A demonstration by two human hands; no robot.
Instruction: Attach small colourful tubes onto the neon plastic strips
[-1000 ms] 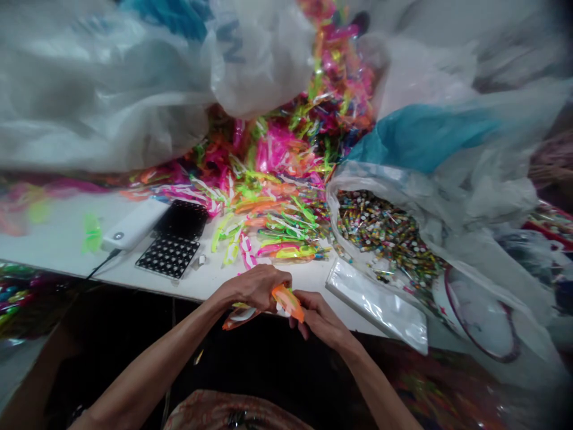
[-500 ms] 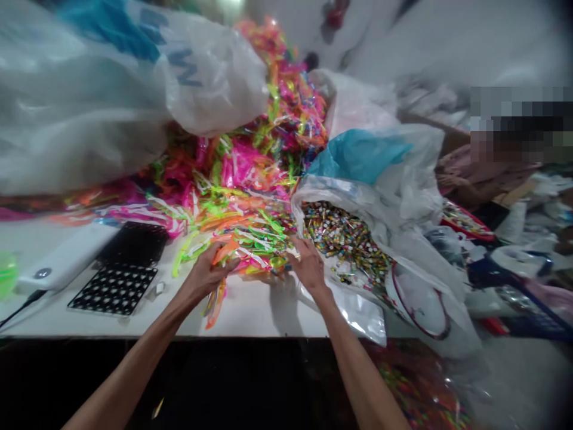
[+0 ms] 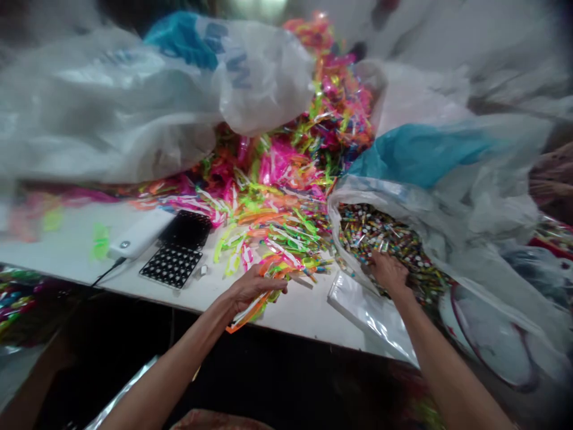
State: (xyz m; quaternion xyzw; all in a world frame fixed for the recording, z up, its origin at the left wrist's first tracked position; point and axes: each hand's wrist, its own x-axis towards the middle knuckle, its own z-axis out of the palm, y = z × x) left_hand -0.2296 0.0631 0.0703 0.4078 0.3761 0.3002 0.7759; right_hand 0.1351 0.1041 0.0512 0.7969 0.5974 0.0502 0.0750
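Note:
My left hand [image 3: 256,288] is closed around a bunch of slim neon plastic pieces [image 3: 254,312], orange and yellow-green, above the table's front edge. Just beyond it spreads a loose heap of similar neon pieces [image 3: 286,230], pink, green and orange, some with white strips. My right hand [image 3: 390,273] reaches into the mouth of a white plastic bag [image 3: 342,186], over a pile of small multicoloured pieces [image 3: 380,230]. Its fingers are drawn together at the near side of that pile; what they pinch, if anything, is too small to make out.
Clear plastic sleeves [image 3: 367,310] lie before the bag, beside a white bowl [image 3: 487,337] with a dark rim. Leftward on the white table are a black dotted tray [image 3: 172,263] and a white device [image 3: 141,233] with a cable. A large white sack [image 3: 111,113] stands behind.
My right hand has moved right, from the neon heap to the small pieces in the bag. The left hand has lifted its bunch toward the table edge. The view has turned left.

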